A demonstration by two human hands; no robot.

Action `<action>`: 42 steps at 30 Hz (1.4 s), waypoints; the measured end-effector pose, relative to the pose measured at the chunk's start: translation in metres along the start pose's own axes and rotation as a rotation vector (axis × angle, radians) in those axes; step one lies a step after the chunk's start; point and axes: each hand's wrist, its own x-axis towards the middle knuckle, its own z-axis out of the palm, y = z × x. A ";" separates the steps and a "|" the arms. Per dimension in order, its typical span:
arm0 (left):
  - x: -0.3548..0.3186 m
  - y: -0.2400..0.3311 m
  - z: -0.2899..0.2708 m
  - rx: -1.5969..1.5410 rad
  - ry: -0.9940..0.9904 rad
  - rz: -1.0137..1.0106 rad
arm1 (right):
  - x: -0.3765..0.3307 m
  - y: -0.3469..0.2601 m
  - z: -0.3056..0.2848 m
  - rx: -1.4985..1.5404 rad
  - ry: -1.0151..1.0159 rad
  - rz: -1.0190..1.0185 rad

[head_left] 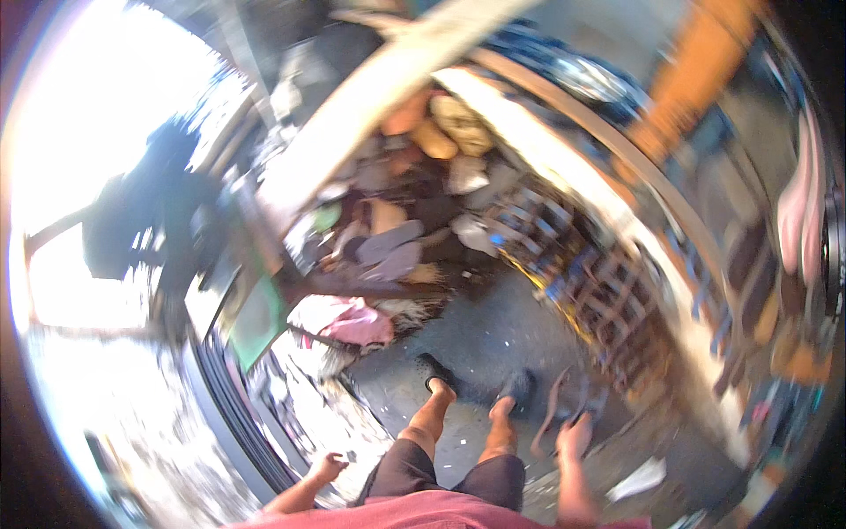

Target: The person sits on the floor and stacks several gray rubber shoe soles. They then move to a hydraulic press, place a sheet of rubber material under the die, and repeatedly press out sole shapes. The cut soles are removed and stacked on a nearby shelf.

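Observation:
My right hand [575,436] hangs low at the right, closed round a dark, thin part of something blurred. Beside those fingers a curved brown band [551,410] hangs down; its kind is too smeared to tell. At the lower left my left hand [330,466] is held beside my thigh with its fingers curled. A small pale grey bit [350,456] shows at its fingertips, too small to name. Neither hand touches the benches around me.
Grey floor [476,335] lies under my feet, with pale scraps. Ahead, a heap of soles and scraps [388,238] lies beneath a pale wooden beam [379,97]. A rack of dark gridded pieces [582,282] stands right; pink cloth [344,320] and a green panel [256,322] are left.

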 end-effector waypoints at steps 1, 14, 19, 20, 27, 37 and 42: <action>0.008 0.006 0.016 -0.597 -0.019 -0.439 | -0.019 -0.031 -0.004 -0.076 -0.138 -0.053; -0.021 -0.012 0.070 -1.232 0.258 -0.528 | -0.063 -0.726 -0.015 -0.019 0.285 -1.361; -0.074 -0.010 0.145 -1.341 0.349 -0.800 | -0.058 -0.819 0.052 -0.052 0.368 -1.282; -0.084 -0.007 0.173 -1.365 0.396 -0.814 | -0.050 -0.819 0.055 -0.088 0.291 -1.254; -0.136 0.098 0.186 -1.596 0.458 -1.003 | -0.066 -0.746 -0.007 0.128 0.293 -1.351; -0.093 0.199 0.305 -1.970 0.317 -1.159 | -0.229 -0.466 0.122 -0.862 -0.611 -1.386; -0.122 0.122 0.306 -2.210 0.398 -1.224 | -0.353 -0.483 0.242 -1.075 -0.871 -1.551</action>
